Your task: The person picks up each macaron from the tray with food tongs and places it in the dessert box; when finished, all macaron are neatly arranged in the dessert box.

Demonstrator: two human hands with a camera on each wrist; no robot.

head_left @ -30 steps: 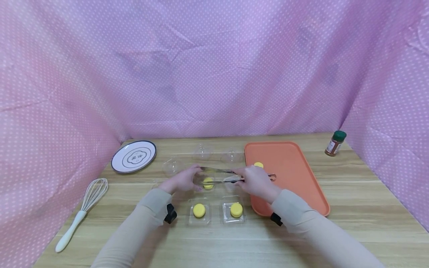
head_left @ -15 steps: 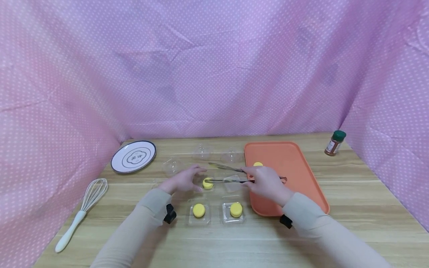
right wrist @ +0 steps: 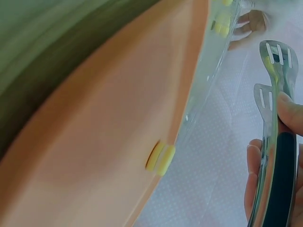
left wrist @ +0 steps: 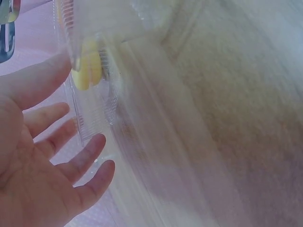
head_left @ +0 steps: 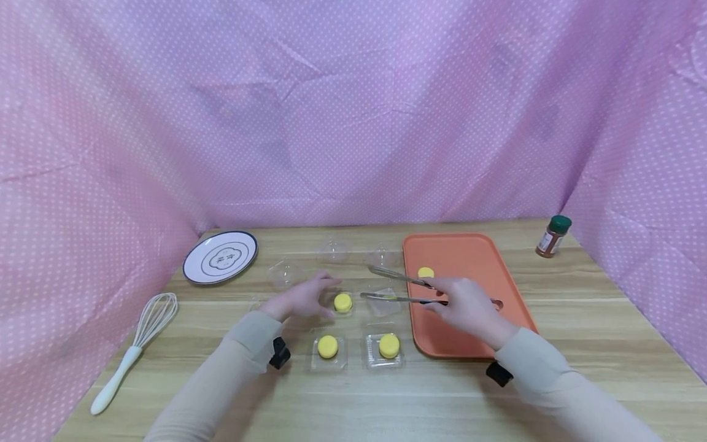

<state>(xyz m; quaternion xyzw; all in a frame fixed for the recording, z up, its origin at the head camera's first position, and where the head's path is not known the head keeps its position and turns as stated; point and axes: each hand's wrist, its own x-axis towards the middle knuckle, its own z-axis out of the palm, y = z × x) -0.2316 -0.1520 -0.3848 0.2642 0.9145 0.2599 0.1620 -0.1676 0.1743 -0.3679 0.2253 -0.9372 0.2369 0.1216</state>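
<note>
My left hand (head_left: pixel 302 299) lies open on the table, its fingers against a clear plastic container (head_left: pixel 343 305) that holds a yellow macaron (head_left: pixel 342 302). The left wrist view shows the same open palm (left wrist: pixel 33 161) beside that macaron (left wrist: pixel 87 71). My right hand (head_left: pixel 466 304) grips metal tongs (head_left: pixel 397 288) above the left edge of the orange tray (head_left: pixel 475 307). The tongs' tips are apart, hold nothing and point left toward the container. One yellow macaron (head_left: pixel 425 272) lies on the tray, also seen in the right wrist view (right wrist: pixel 160 158) near the tongs (right wrist: pixel 277 71).
Two more clear containers with yellow macarons (head_left: pixel 328 347) (head_left: pixel 389 345) sit near the front. Clear domed lids (head_left: pixel 334 250) lie behind. A plate (head_left: pixel 221 258) and a whisk (head_left: pixel 138 344) are at the left, a spice jar (head_left: pixel 552 236) at the far right. Pink cloth walls surround the table.
My right hand has drawn the tongs back to the right, off the macaron in the container, which stays there. The left hand has hardly moved.
</note>
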